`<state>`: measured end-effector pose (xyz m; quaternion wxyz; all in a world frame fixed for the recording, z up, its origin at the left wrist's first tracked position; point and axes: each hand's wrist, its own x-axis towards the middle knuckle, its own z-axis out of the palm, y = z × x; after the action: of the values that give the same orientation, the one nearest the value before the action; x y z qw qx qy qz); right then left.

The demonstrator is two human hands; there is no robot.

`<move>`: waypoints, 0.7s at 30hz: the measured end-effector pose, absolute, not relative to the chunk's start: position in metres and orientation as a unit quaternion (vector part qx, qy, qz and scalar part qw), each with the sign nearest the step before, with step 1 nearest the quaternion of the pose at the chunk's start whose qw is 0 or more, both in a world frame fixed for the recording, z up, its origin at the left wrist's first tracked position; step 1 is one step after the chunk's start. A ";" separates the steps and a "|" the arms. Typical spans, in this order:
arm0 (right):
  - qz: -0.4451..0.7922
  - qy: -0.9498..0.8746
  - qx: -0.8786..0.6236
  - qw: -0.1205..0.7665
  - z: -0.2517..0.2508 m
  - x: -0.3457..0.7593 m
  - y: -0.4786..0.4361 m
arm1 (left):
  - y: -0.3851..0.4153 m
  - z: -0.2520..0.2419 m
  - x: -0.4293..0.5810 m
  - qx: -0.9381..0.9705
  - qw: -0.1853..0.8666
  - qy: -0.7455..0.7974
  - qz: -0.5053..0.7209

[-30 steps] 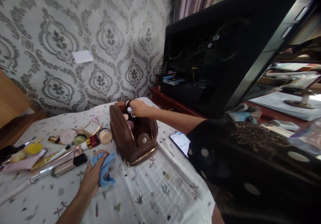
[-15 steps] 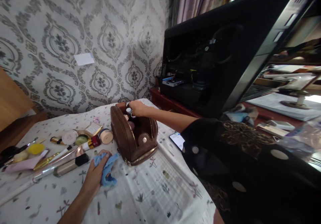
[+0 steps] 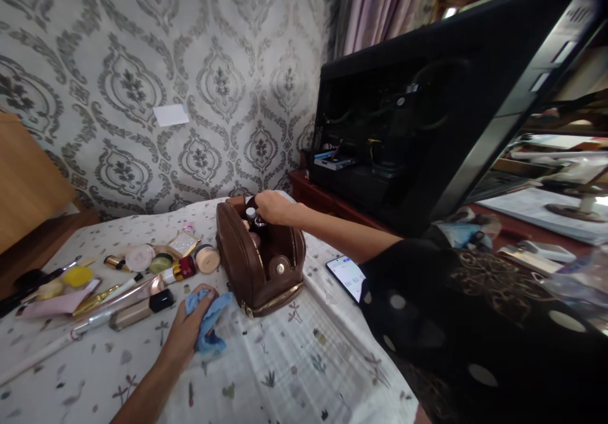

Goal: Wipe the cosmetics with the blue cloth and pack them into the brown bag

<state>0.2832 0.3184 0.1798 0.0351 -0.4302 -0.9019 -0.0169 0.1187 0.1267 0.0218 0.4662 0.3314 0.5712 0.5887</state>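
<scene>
A brown leather toiletry bag stands open on the patterned white cloth. My right hand reaches over its open top, fingers closed on a small dark bottle with a white cap at the bag's mouth. More small containers show inside the bag. My left hand rests on the cloth just left of the bag, fingers curled around a crumpled blue cloth.
Cosmetics lie scattered to the left: round compacts, a jar, tubes, a yellow sponge. A phone with a lit screen lies right of the bag. A large black monitor stands on a red-brown desk behind.
The view has shifted slightly; both hands keep their places, the right at the bag's mouth with the bottle, the left on the blue cloth.
</scene>
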 end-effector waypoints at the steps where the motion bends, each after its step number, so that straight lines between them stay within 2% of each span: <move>1: -0.022 -0.899 -0.435 0.039 0.182 0.284 0.316 | 0.127 0.021 0.118 0.335 0.467 0.571 0.586; 6: -0.049 -0.881 -0.464 0.076 0.187 0.292 0.302 | 0.128 0.012 0.114 0.331 0.466 0.569 0.591; 10: -0.025 -0.878 -0.440 0.184 0.180 0.297 0.284 | 0.131 0.011 0.114 0.342 0.465 0.551 0.602; 15: 0.056 -0.892 -0.333 0.302 0.155 0.287 0.247 | 0.135 0.013 0.114 0.315 0.476 0.525 0.631; 17: 0.093 -0.906 -0.284 0.298 0.140 0.279 0.227 | 0.137 0.012 0.114 0.292 0.477 0.519 0.646; 21: 0.077 -0.932 -0.234 0.265 0.111 0.259 0.186 | 0.136 0.014 0.112 0.232 0.476 0.508 0.679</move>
<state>0.2591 0.1857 0.1113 0.2655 -0.2344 -0.9320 0.0770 0.1120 0.1360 0.0139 0.4763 0.2322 0.5082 0.6789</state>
